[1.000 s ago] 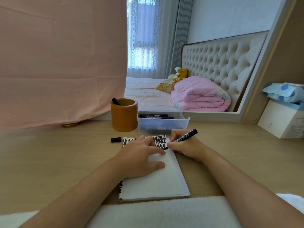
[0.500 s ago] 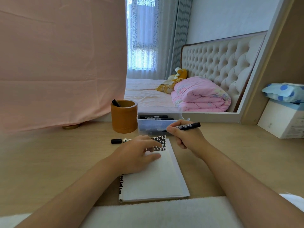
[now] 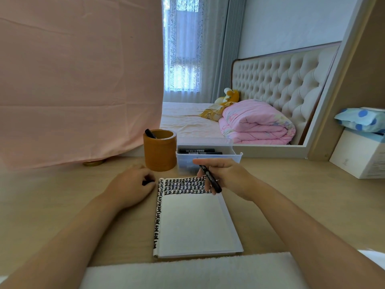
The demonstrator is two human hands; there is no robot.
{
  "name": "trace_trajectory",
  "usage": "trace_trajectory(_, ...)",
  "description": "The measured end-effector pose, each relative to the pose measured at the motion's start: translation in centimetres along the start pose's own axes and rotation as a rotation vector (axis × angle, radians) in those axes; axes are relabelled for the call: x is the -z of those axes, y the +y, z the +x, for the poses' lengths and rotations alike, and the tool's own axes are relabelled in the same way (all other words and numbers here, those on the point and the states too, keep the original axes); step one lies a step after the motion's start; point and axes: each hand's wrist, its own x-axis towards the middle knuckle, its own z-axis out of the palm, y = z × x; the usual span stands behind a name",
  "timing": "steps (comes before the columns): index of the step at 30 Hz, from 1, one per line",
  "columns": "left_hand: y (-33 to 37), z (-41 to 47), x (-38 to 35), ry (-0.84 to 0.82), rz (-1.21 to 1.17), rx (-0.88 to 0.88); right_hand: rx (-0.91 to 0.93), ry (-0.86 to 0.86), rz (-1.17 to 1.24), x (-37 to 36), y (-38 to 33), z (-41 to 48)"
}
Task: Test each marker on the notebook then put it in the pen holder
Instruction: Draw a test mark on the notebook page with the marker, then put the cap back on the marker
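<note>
An open white notebook [image 3: 193,222] lies on the wooden desk, its top rows filled with black marks. My right hand [image 3: 227,178] holds a black marker [image 3: 210,179] above the notebook's top right corner, the marker slanting down to the right. My left hand [image 3: 131,184] rests on the desk left of the notebook, its fingers curled over the black marker cap [image 3: 148,182]. A brown round pen holder [image 3: 160,151] stands behind, with one black marker [image 3: 150,133] sticking out. A clear plastic box [image 3: 208,158] beside it holds several black markers.
A pink cloth [image 3: 79,80] hangs at the back left. A mirror [image 3: 250,80] leans behind the box and shows a bed. A white carton [image 3: 358,157] with a blue dotted pack on top stands at the right. A white towel [image 3: 187,272] covers the desk's near edge.
My left hand left the notebook and moved left onto the cap. My right hand lifted the marker off the page and turned it.
</note>
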Motion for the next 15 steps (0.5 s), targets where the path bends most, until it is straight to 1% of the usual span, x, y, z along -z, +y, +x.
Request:
trace_trajectory(2, 0.0, -0.1, 0.0, 0.017, -0.018, 0.001, -0.005, 0.001, 0.031, 0.1, -0.1, -0.1)
trace_trajectory(4, 0.2, -0.2, 0.3, 0.089, -0.069, -0.011, 0.026, 0.006, -0.022, 0.0, -0.4, -0.2)
trace_trajectory(7, 1.7, -0.4, 0.8, 0.198, -0.247, -0.027, 0.096, 0.081, -0.287, -0.3, -0.4, 0.0)
trace_trajectory(9, 3.0, -0.5, 0.8, 0.204, -0.392, -0.047, 0.117, 0.169, -0.451, -0.6, -0.1, 0.4)
trace_trajectory(10, 3.5, -0.5, 0.7, 0.204, -0.438, -0.061, 0.114, 0.208, -0.48, -0.9, -0.1, 0.6)
trace_trajectory(12, 4.2, -0.6, 0.4, 0.197, -0.471, -0.078, 0.128, 0.262, -0.511, -1.2, -0.2, 0.7)
trace_trajectory(15, 4.4, -0.5, 0.1, 0.185, -0.454, -0.074, 0.172, 0.305, -0.615, -1.5, -0.2, 0.6)
